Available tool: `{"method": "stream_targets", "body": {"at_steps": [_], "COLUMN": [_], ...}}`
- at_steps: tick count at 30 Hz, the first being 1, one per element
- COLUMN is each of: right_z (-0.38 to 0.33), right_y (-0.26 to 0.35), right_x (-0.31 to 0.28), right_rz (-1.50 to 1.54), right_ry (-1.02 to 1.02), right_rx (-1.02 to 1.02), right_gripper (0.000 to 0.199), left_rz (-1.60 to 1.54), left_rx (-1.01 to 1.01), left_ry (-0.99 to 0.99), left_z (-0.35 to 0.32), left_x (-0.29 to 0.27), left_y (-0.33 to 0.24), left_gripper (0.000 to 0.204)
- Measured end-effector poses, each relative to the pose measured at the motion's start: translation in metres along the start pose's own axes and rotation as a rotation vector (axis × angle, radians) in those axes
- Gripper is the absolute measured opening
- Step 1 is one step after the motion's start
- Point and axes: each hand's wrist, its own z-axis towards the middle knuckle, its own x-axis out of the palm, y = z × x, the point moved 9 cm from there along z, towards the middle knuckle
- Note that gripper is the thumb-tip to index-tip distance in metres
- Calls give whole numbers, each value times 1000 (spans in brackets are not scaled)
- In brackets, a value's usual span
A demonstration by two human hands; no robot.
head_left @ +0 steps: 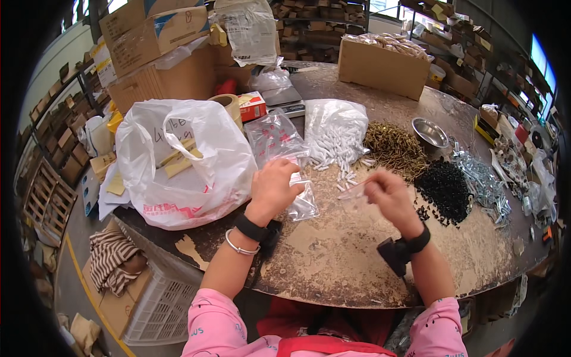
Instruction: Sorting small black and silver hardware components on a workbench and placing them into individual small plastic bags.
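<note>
So the left hand (275, 185) sits a bit left of the middle of the frame, fingers curled onto a small clear plastic bag (302, 199) that lies flat on the round table (333, 262). It looks like a pinch on the bag's top edge, but I can't tell how tight. The right hand (389, 196) is just right of centre, fingers closed around something small and pale. It's blurry, so I can't say for sure what it is; it could be one of the white plugs.

Right above both hands there's a scatter of white plastic plugs (348, 169) spilling out of a big clear bag (334, 132). To the right of that are a heap of brass-coloured screws (395, 149), then a pile of black screws (445, 187), then shiny silver hardware (485, 184) toward the right edge. A small steel bowl (429, 132) sits above the screws.

Over on the left there's a large white carrier bag (184, 163), with a stack of clear zip bags (275, 138) beside it. A cardboard box (383, 66) sits at the upper middle, far side of the table.
</note>
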Motion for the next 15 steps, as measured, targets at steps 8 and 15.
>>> {"method": "stream_targets", "body": {"at_steps": [8,15], "right_z": [-13,-19], "right_y": [19,53], "right_x": [37,23], "right_rz": [-283,-406], "right_ry": [98,-107], "right_rx": [-94,-314], "right_gripper": [7,9], "left_rz": [-532,-588], "left_rx": [13,-283], "left_ry": [276,234], "left_z": [-20,-27], "left_x": [47,50], "left_y": [-52,-30], "left_gripper": [12,16]}}
